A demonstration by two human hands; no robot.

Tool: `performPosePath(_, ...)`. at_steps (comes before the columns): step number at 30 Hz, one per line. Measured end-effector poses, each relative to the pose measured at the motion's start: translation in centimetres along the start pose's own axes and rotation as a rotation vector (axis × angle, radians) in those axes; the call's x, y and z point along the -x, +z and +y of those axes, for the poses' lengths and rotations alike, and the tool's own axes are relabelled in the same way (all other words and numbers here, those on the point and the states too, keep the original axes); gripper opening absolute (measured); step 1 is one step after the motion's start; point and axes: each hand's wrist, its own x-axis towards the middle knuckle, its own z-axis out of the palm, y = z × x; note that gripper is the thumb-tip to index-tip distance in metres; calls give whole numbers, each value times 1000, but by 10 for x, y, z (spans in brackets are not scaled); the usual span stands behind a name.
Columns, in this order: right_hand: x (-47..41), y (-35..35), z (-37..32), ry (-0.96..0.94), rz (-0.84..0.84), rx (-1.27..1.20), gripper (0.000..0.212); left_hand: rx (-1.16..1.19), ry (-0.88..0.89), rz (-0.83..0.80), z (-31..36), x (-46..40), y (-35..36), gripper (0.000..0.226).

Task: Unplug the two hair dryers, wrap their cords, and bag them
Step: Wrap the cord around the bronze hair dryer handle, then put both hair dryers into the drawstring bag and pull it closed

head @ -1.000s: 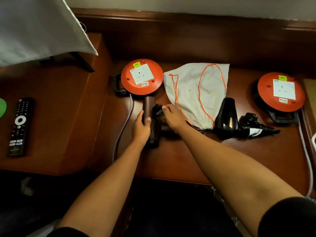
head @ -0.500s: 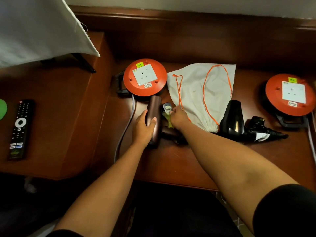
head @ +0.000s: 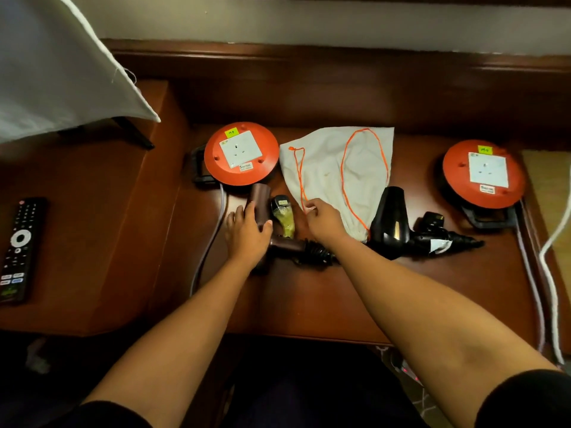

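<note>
my left hand (head: 247, 234) is wrapped around the barrel of the brown hair dryer (head: 261, 205), which lies on the desk (head: 309, 298) in front of the left orange socket reel (head: 241, 157), its plug (head: 279, 203) just beside the barrel. my right hand (head: 323, 220) pinches the orange drawstring (head: 301, 180) at the white bag (head: 336, 177). the black hair dryer (head: 391, 220) lies to the right, touching the bag's mouth.

Dark wooden desk (head: 355, 298), two orange socket reels (head: 241, 154) (head: 483, 173), white drawstring bag (head: 336, 177), brown hair dryer (head: 262, 208), black hair dryer (head: 392, 220), raised ledge (head: 92, 211) with remote (head: 18, 248)
</note>
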Motion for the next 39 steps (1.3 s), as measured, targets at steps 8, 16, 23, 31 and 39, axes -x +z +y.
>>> performPosePath(8,12,-65,41,-53,35,233,36,-141,283,-41,85,15,30,52)
performPosePath(16,10,-92,84,-329,-170,931,38,-316,430,-275,124,33,90,35)
performPosePath(23,-4,-83,96,-340,-94,1142,36,-367,367,-221,126,24,122,38)
performPosePath(31,-10,-84,79,-247,54,747,35,93,287,-96,130,6,95,30)
performPosePath(39,-14,-129,-34,-222,345,-35,18,456,287,73,204,-27,-18,18)
